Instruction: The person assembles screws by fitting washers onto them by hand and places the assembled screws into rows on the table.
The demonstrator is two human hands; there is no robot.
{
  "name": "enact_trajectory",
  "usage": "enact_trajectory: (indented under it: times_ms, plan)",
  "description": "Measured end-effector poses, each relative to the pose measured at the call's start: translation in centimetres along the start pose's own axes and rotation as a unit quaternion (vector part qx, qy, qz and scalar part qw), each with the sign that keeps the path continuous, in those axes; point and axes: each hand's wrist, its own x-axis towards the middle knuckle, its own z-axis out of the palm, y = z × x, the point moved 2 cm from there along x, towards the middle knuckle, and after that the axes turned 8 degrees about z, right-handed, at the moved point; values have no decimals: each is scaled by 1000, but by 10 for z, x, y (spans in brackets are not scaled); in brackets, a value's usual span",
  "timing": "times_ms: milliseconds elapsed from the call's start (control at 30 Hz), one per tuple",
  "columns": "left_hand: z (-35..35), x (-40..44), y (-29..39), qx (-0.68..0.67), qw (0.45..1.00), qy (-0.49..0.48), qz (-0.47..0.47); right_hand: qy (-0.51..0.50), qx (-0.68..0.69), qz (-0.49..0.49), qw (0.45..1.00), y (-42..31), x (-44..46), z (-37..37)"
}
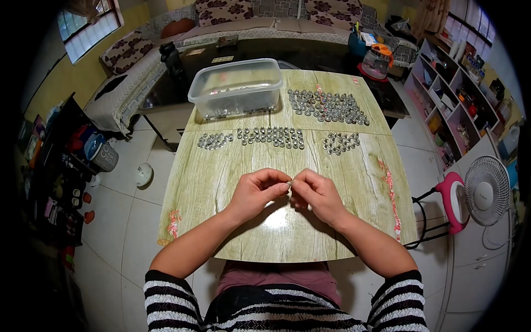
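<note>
Pale green wood-grain table (357, 188) bearing rows of small silvery metal pieces (327, 109), probably for easy reach; left hand (256, 195), right hand (318, 196) pinching tiny silvery metal part (289, 183) between them, seemingly steadying it.

On my feed I see the left hand (255, 193) and right hand (318, 195) pinching 1 small metal piece (289, 183) above the counter (207, 182), near 4 groups of metal parts (329, 106).

Tabletop (204, 180): pale green, brown-streaked; pinkish-red patches right and near left. Metal pieces (327, 105): silver-grey. Sleeves (172, 301): black-and-white stripes. Far cushions (224, 12): dark floral on pale. Right stool (445, 195): pink.
</note>
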Motion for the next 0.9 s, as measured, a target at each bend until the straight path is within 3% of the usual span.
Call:
enact_trajectory:
  times_ms: [67,133,167,267,333,367,433,767,833,900]
  plan:
    - [0,0,0,2,1000,-10,-1,-23,9,50,998,3,0,1]
    - [0,0,1,13,1000,2,16,31,-36,-49,998,-1,0,2]
    - [0,0,1,13,1000,2,16,30,-36,-49,998,-2,0,1]
    - [1,0,0,2,1000,-18,-7,-4,-32,23,999,1,0,1]
    - [2,0,-1,1,1000,-1,12,67,-67,-92,991,0,1,3]
    - [2,0,-1,1,1000,-1,12,67,-67,-92,991,-1,0,1]
    - [1,0,-1,11,1000,-16,3,16,-59,-2,998,-2,-1,0]
    - [2,0,0,12,1000,-14,8,32,-60,-23,997,-1,0,1]
    - [1,1,-1,28,999,-12,10,50,-77,-78,993,0,1,1]
    - [3,0,1,18,1000,-15,10,34,-67,-30,997,-5,-1,0]
